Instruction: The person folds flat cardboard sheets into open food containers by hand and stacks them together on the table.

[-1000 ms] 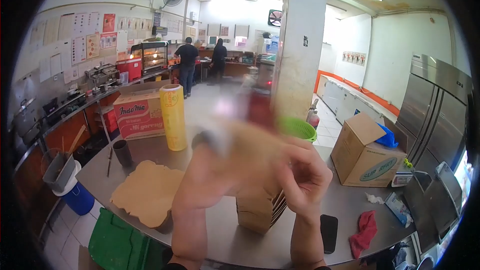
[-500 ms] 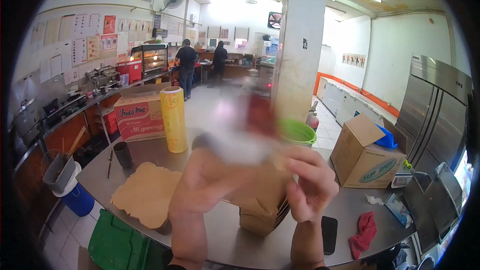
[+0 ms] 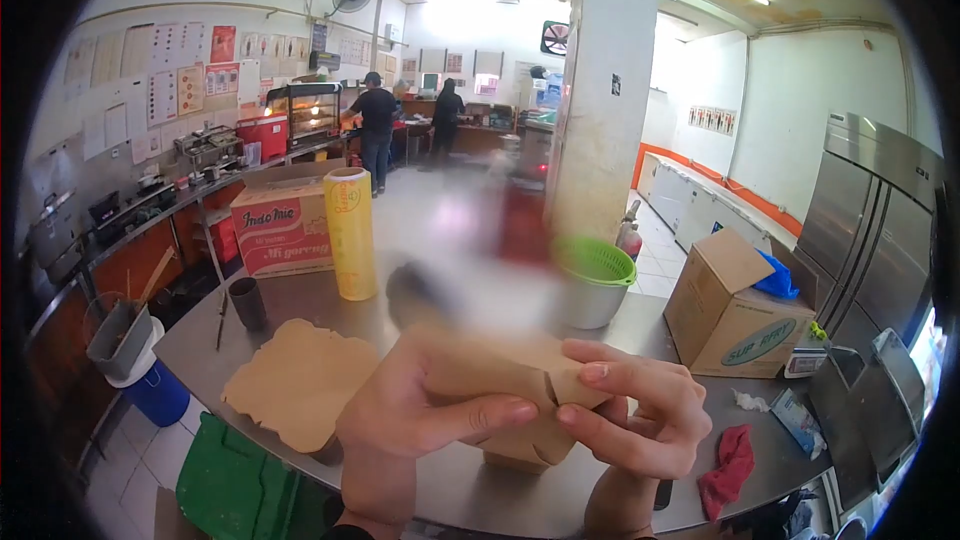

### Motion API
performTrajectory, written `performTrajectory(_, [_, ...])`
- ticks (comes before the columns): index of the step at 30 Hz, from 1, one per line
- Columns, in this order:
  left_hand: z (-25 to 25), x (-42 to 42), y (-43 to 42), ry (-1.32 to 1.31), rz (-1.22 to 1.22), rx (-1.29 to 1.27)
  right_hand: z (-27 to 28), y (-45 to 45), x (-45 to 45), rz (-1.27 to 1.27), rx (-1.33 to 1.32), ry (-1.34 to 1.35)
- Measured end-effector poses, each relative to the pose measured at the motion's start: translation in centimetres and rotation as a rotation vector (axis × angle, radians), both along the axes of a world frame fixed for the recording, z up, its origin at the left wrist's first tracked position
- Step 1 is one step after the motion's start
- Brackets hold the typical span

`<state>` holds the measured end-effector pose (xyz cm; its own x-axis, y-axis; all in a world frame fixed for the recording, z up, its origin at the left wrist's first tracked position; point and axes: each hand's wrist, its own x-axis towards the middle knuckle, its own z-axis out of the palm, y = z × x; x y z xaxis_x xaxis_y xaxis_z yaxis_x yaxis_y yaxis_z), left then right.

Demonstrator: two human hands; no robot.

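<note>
Just above the metal table, both hands hold a brown paperboard box (image 3: 505,352) with folded flaps and a cut slot. My left hand (image 3: 415,415) is closed on its left side, thumb stretched along the front. On the right corner my right hand (image 3: 645,410) pinches a flap between thumb and fingers. Blur in the middle of the view hides the box's upper edge. Under the hands stands another piece of brown paperboard (image 3: 515,462), partly covered. Left of my left hand lies a stack of flat brown paperboard blanks (image 3: 295,380).
A yellow film roll (image 3: 349,240) stands by an Indomie carton (image 3: 285,230). A dark cup (image 3: 247,305), a green colander (image 3: 597,262), an open carton (image 3: 730,315) and a red cloth (image 3: 727,470) are also on the table (image 3: 440,495). Two people (image 3: 376,130) stand far back.
My right hand has moved in closer and now pinches the flap at the box's right corner. My left thumb has come across the front. The black phone is now mostly hidden.
</note>
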<state>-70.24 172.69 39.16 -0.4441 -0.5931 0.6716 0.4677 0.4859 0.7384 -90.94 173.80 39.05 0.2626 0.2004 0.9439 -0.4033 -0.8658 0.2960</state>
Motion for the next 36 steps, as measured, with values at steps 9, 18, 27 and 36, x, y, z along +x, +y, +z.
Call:
performTrajectory(9, [-0.6,0.0,-1.1,-0.065,0.024,0.015,-1.2,-2.1,0.9,0.148,0.005,-0.160])
performTrajectory(18, [-0.7,-0.9,-0.5,0.122,0.143,0.077,-0.9,-2.6,1.5,0.257,0.009,-0.165])
performTrajectory(27, [-2.3,0.3,-1.6,0.323,0.146,-0.259,-1.2,-2.6,2.2,0.267,0.076,-0.109])
performTrajectory(36, [-1.6,-2.0,1.7,0.275,0.375,-0.093,-1.1,-1.5,3.5,-0.026,0.107,-0.157])
